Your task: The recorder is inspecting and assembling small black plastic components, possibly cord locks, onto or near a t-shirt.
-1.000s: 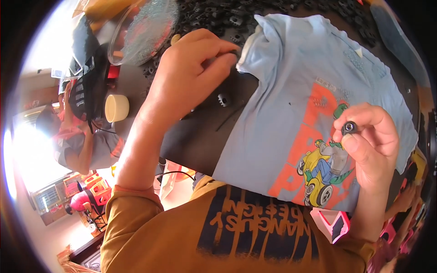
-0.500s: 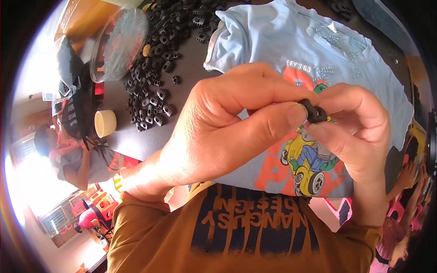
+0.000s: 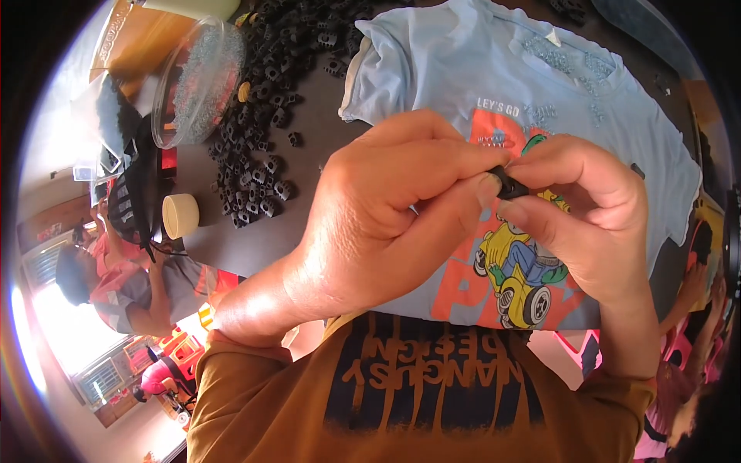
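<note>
Between my two hands is a small black plastic piece, pinched from both sides over the shirt. The thumb and index finger of my left hand grip its left side. My right hand holds the other side between thumb and forefinger, its remaining fingers curled. Fingertips cover much of the piece. Beneath lies a light blue printed T-shirt with small shiny clear bits scattered near its collar. One dark piece rests on the shirt just right of my right hand.
A heap of black plastic pieces spreads across the dark table at left. Beyond its left side stands a clear round tub of shiny bits. A cream cup-like lid sits near the left edge. Other people are around the table.
Both hands have shifted slightly left and up with the black piece, which is now tilted differently. A dark piece on the shirt has come into sight beside my right hand.
</note>
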`<state>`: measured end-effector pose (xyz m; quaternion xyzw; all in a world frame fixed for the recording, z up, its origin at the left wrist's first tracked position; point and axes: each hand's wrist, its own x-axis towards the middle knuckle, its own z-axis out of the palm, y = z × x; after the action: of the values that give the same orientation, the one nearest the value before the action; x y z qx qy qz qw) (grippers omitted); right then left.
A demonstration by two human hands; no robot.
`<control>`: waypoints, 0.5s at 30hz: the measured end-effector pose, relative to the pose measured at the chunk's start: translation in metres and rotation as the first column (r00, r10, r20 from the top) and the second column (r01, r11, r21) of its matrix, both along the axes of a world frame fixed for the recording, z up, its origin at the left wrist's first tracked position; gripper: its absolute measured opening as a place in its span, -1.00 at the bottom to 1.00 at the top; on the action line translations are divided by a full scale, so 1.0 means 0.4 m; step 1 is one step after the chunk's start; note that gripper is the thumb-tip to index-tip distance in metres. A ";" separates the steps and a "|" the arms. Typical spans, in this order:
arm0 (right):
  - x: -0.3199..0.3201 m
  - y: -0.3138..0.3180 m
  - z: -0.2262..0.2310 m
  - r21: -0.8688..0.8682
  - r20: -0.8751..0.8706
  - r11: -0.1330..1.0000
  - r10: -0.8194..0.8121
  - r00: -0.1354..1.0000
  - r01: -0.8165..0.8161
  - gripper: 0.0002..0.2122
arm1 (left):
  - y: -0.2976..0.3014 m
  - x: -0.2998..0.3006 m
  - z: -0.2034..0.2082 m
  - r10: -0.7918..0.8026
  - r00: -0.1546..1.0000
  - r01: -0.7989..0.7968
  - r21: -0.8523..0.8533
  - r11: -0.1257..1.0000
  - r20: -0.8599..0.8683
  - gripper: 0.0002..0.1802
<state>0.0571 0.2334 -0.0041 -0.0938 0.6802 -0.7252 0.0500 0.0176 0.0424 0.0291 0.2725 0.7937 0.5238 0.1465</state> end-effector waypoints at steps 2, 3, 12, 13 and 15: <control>0.002 -0.001 -0.004 -0.006 0.006 1.000 -0.003 1.000 0.003 -0.83 | -0.002 0.001 -0.019 -0.018 0.986 0.019 0.003 1.000 -0.166 -0.76; 0.002 0.000 -0.004 -0.012 0.011 1.000 -0.004 1.000 0.004 -0.83 | -0.002 0.002 -0.019 -0.017 0.986 0.017 0.002 1.000 -0.166 -0.76; 0.002 -0.002 -0.002 0.035 -0.032 0.998 -0.055 0.998 0.056 -0.83 | 0.009 -0.020 -0.032 -0.062 0.954 0.051 -0.045 0.998 -0.292 -0.77; 0.003 -0.006 -0.004 0.034 -0.032 0.998 -0.052 0.998 0.053 -0.83 | 0.012 -0.019 -0.035 -0.049 0.945 0.032 -0.058 0.998 -0.323 -0.78; 0.007 -0.011 -0.007 -0.091 0.099 0.988 -0.113 0.989 0.122 -0.84 | 0.019 -0.021 -0.044 -0.041 0.935 0.021 -0.062 0.998 -0.353 -0.78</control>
<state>0.0598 0.2291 -0.0069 -0.0217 0.6457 -0.7625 0.0343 0.0094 0.0501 0.0114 0.3706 0.8174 0.4408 0.0171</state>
